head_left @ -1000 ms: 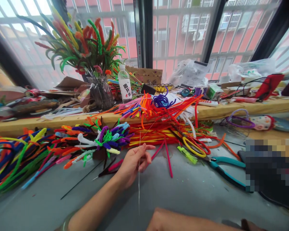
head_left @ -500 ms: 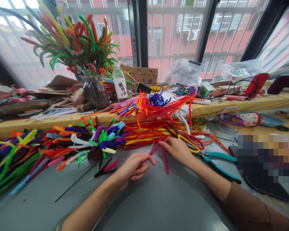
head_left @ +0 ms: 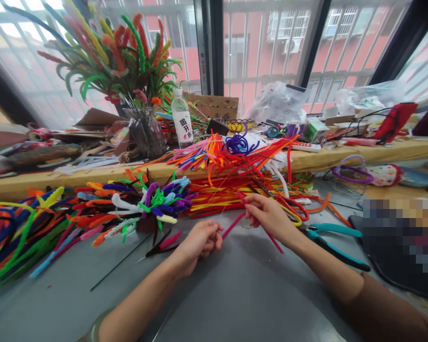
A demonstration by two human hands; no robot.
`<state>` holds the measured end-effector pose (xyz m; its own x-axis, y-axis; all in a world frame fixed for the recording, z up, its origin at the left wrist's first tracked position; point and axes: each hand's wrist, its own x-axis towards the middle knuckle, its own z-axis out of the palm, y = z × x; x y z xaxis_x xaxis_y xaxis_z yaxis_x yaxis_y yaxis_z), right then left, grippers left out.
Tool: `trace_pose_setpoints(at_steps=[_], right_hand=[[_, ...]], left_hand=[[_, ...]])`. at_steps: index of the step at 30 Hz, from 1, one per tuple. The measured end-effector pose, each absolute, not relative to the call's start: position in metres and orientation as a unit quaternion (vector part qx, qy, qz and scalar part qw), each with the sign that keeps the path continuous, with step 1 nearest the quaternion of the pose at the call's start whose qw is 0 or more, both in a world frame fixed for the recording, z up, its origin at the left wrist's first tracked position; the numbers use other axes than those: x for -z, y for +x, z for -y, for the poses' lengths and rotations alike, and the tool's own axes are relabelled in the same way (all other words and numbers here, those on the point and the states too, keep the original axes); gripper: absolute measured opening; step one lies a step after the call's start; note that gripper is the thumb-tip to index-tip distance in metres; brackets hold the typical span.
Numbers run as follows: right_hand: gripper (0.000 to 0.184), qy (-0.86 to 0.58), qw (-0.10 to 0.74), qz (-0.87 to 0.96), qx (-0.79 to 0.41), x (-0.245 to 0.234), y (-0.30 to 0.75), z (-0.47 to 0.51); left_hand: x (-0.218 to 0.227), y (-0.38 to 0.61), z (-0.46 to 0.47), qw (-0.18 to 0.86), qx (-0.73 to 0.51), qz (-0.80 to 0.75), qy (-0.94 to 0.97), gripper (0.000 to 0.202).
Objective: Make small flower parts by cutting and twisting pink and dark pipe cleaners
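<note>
My right hand (head_left: 267,216) pinches a bright pink pipe cleaner (head_left: 273,240); one end shows above the fingertips and a length hangs down below the hand. Another pink length (head_left: 233,224) slants from near the right fingers down to my left fingertips. Whether both lengths are one bent piece, I cannot tell. My left hand (head_left: 204,240) is closed, with fingers curled, around a thin pale wire (head_left: 164,322) whose lower part shows below the forearm. Left of this hand, a pink and dark brown pipe-cleaner piece (head_left: 167,242) lies on the grey table.
A bunch of multicoloured pipe cleaners (head_left: 160,202) lies at left, red and yellow ones (head_left: 214,194) behind my hands. Teal-handled pliers (head_left: 338,230) and a black object (head_left: 388,256) lie at right. A water bottle (head_left: 183,124) and a glass vase (head_left: 146,133) stand on the cluttered ledge.
My right hand has turned, and the pink length below it now slants right instead of hanging nearly straight. My left fingers have curled in more. The view has shifted slightly.
</note>
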<state>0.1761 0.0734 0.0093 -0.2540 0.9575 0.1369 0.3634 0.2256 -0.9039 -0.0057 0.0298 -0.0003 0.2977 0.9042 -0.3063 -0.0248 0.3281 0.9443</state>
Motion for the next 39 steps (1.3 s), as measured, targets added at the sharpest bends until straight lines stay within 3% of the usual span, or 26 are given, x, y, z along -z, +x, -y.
trace_pose_setpoints(at_steps=[6,10,16,19,24,29,39], right_hand=[[0.025,-0.438,0.304,0.751,-0.39,-0.007,0.163,-0.049],[0.023,-0.455,0.25,0.722,-0.458,0.0,0.16,-0.048],[0.019,-0.456,0.275,0.711,-0.46,0.003,0.163,-0.053],[0.023,-0.449,0.294,0.708,-0.459,0.001,0.162,-0.051],[0.022,-0.446,0.275,0.639,-0.563,0.0,0.157,-0.046],[0.018,-0.42,0.31,0.556,-0.647,-0.003,0.154,-0.041],[0.018,-0.388,0.319,0.567,-0.652,0.001,0.153,-0.038]], left_hand=[[0.003,-0.004,-0.028,0.651,-0.386,-0.455,0.469,0.02],[0.001,-0.001,-0.026,0.66,-0.382,-0.453,0.462,0.023],[0.003,0.003,-0.024,0.622,-0.372,-0.466,0.508,0.024],[0.002,0.003,-0.024,0.575,-0.392,-0.496,0.52,0.025],[0.003,0.004,-0.024,0.507,-0.409,-0.535,0.538,0.022],[0.007,0.005,-0.018,0.362,-0.435,-0.545,0.619,0.023],[0.009,0.003,-0.012,0.13,-0.447,-0.498,0.732,0.021]])
